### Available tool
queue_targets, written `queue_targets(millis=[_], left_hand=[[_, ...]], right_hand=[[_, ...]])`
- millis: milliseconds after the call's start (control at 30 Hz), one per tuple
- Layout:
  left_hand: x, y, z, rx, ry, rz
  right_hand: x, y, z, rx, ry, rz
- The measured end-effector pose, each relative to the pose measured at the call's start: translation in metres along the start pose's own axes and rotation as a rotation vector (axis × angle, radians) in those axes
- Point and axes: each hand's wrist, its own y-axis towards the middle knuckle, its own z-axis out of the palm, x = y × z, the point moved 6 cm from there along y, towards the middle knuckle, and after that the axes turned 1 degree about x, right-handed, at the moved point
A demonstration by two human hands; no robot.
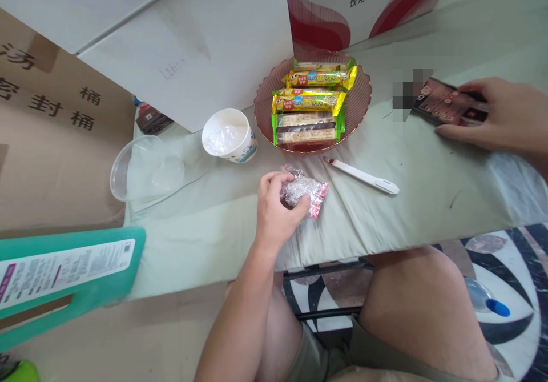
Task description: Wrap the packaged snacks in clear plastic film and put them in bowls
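My left hand (276, 205) is closed, thumb and fingers around a crumpled clear plastic wrapper (299, 191) with a red and white end, low over the cloth. Whether anything is inside the wrapper I cannot tell. At the right, my right hand (492, 111) grips a smartphone (440, 102) by its edges, screen lit and facing up. Between the hands lies a slim white-handled tool (363, 176) with a dark red tip. Behind the wrapper stands a ribbed, pinkish bowl (265, 108) holding several yellow snack packets (308, 102) and a clear-and-green packet of wafers (306, 129).
A white paper cup (242, 148) with clear plastic inside stands left of the bowl. Further left a clear plastic tub (145, 171) lies tipped. A green jug (107, 268), a cardboard box (51, 142) and a white and red carton (363, 5) border the table.
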Motion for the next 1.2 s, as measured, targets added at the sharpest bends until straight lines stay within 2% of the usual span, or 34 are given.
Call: queue_targets(millis=[333,667,1000,1100,1200], left_hand=[[0.0,0.0,0.0,-0.01,0.013,0.01],[0.0,0.0,0.0,-0.012,-0.006,0.016],[0.0,0.001,0.001,-0.006,-0.013,0.019],[0.0,0.0,0.001,-0.027,-0.018,0.038],[0.001,0.0,-0.001,-0.049,-0.024,0.057]], right_hand=[[0.003,0.013,0.0,-0.056,-0.027,-0.111],[0.005,0.008,-0.003,-0.014,-0.018,-0.029],[0.001,0.023,-0.002,0.011,-0.02,-0.004],[-0.001,0.02,-0.008,-0.125,-0.048,0.051],[0.016,-0.012,-0.016,-0.372,0.128,-0.035]])
